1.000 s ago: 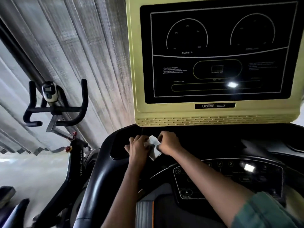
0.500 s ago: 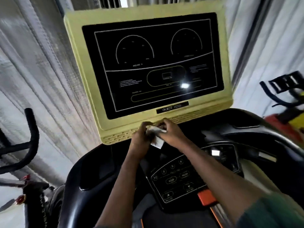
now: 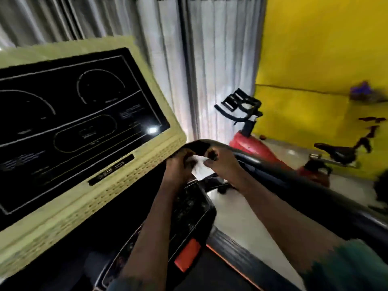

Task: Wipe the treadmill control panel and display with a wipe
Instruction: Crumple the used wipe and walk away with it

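Observation:
The treadmill display (image 3: 69, 127) is a black screen in a pale yellow-green frame, tilted at the left of the view. Below it the dark control panel (image 3: 189, 208) with buttons and an orange tab runs down the middle. A small white wipe (image 3: 199, 166) is held between my left hand (image 3: 178, 166) and my right hand (image 3: 220, 162), both pinching it just right of the display's lower right corner, above the panel. The wipe is mostly hidden by my fingers. The frame is blurred.
A black treadmill handrail (image 3: 315, 190) curves away on the right. Beyond it stands a red exercise bike (image 3: 256, 148) with black handlebars, against a yellow wall (image 3: 323, 55). Grey curtains (image 3: 210, 59) hang behind the display.
The view has swung to the right, so the display now sits at the left and the red bike and yellow wall show. Both hands still hold the wipe together.

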`<state>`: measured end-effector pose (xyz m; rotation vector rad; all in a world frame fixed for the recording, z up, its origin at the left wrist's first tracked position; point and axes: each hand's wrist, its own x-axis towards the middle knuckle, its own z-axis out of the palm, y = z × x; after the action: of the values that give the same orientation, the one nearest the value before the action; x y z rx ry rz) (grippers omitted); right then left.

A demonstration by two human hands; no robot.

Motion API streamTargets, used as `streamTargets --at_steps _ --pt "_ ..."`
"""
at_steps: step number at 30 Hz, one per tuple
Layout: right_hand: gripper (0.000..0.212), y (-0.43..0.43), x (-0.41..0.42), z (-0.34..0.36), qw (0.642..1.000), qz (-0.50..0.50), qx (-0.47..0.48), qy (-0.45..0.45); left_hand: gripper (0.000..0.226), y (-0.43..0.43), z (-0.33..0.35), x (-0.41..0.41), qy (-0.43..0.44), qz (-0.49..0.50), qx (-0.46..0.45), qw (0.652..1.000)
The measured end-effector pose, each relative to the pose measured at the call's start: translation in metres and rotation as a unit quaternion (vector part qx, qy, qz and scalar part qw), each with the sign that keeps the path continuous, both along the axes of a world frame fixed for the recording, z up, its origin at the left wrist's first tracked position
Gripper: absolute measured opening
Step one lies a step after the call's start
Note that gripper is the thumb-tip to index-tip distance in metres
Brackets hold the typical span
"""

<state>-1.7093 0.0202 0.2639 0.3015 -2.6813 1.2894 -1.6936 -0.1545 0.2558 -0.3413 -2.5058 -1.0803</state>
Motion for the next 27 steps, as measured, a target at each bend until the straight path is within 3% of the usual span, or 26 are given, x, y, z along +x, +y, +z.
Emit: streamTargets --at_steps 8,15,17,24,27 --pt "0.019 0.165 0.037 0.006 0.991 -0.132 -0.018 0.002 0.027 0.171 0.012 -0.017 -0.005 -0.214 0.0 0.977" --pt "0.013 0.289 0.105 0.005 0.943 -0.332 -0.026 -0.008 0.023 0.326 0.012 -0.02 0.016 -0.378 0.004 0.926" --pt "0.021 0.318 0.133 0.005 0.914 -0.404 -0.029 0.002 0.022 0.37 0.012 -0.011 0.009 -0.427 0.001 0.904" --pt "0.015 0.37 0.251 0.007 0.796 -0.604 -0.034 0.009 0.015 0.491 0.008 0.063 0.011 -0.592 -0.009 0.805" --pt "0.014 0.375 0.314 0.008 0.724 -0.688 -0.043 0.027 0.015 0.525 0.009 0.119 0.031 -0.662 0.005 0.748"
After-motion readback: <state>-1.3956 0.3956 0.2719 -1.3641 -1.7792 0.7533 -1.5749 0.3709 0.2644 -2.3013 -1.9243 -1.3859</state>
